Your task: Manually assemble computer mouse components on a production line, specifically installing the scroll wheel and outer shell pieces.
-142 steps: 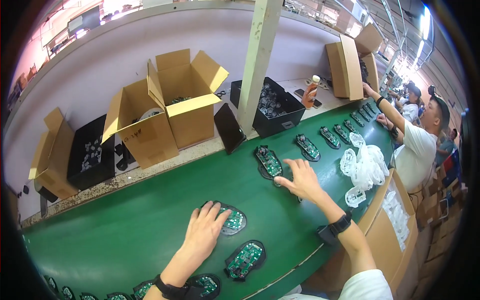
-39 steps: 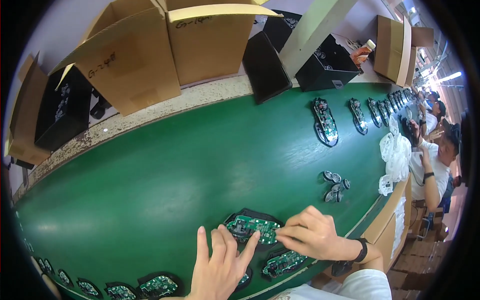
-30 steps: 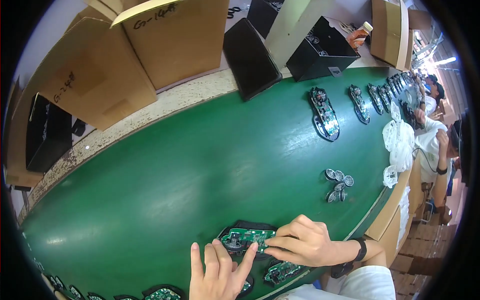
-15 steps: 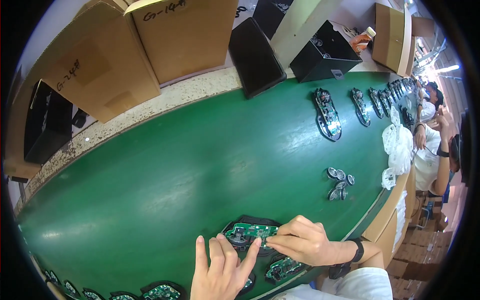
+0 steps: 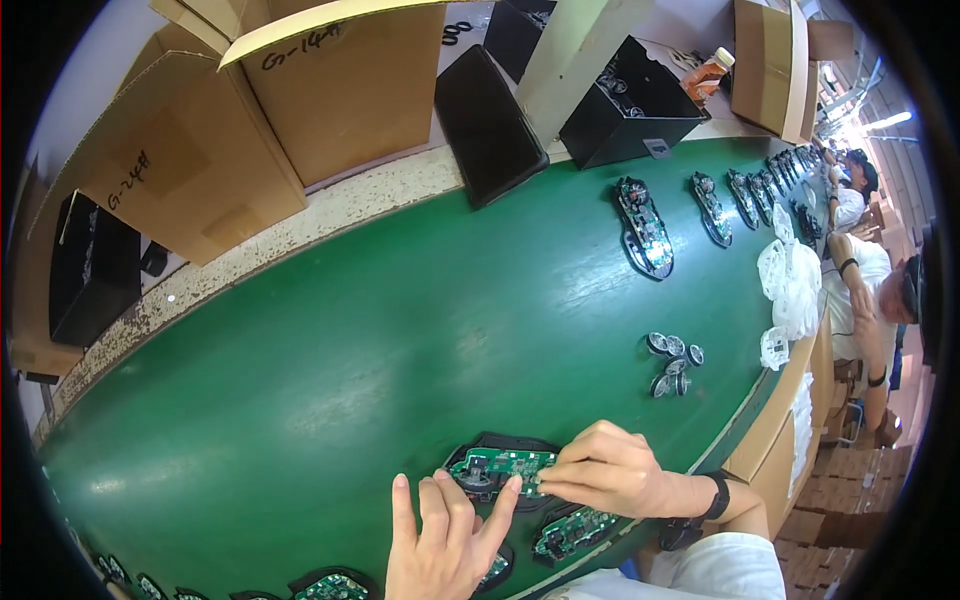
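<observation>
In front of me a black plastic housing with a green circuit board (image 5: 515, 462) lies on the green work surface (image 5: 400, 350). My left hand (image 5: 445, 535) is open with spread fingers; its index fingertip presses the board's near edge, and other fingertips reach the housing's left end. At the board's right end, my right hand (image 5: 610, 475) is closed in a pinch and covers that part. Anything between its fingertips is hidden. A second housing with a board (image 5: 572, 535) lies just below my right hand. Another board (image 5: 497, 568) shows partly beside my left hand.
Several small clear-and-black wheels (image 5: 675, 362) lie to the right. Housings with boards (image 5: 645, 230) line the far right, more (image 5: 335, 582) the lower left. Cardboard boxes (image 5: 350, 100), a black bin (image 5: 630, 110) and a dark tray (image 5: 490, 125) stand behind. A co-worker (image 5: 865, 300) sits at right.
The whole view has shifted slightly. My hands stay nearly in place on the housing, the right one moving only a little. The co-worker's arms at the right have changed position.
</observation>
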`<state>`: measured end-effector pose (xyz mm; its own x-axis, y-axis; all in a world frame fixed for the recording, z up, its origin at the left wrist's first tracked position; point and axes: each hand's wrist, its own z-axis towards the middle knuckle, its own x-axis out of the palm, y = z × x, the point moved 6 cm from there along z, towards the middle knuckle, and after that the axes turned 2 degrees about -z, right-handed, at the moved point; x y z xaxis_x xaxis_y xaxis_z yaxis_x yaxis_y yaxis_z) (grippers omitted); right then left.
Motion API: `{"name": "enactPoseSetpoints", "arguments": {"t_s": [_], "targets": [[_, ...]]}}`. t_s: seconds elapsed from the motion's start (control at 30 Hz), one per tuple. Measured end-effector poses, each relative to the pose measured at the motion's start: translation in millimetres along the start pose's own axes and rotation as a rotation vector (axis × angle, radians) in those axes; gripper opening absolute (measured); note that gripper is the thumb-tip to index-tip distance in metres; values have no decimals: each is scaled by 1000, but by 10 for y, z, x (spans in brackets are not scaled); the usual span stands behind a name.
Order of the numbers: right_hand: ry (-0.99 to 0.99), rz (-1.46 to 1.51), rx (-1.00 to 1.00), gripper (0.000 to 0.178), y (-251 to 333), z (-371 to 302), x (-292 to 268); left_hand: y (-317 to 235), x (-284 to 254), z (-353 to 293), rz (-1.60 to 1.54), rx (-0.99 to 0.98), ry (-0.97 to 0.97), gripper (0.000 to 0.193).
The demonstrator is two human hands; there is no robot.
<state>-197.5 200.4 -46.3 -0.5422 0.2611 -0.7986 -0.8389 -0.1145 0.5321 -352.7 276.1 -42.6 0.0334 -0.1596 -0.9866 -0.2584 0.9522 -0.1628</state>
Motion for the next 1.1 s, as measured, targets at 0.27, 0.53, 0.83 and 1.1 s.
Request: {"name": "enactPoseSetpoints", "arguments": {"t_s": [0.27,0.53,0.83,1.1], "targets": [[-4,56,103,26,-27,-31,-21,20,-32,2,-2,12,20,66],[6,-4,44,21,23,36,1,22,-25,32,7,22,15,64],[40,-98,-9,20,80,87,-33,-1,-22,82,30,35,-2,62],[-26,-40,79,25,-8,-16,-93,-3,15,87,41,48,13,63]]}}
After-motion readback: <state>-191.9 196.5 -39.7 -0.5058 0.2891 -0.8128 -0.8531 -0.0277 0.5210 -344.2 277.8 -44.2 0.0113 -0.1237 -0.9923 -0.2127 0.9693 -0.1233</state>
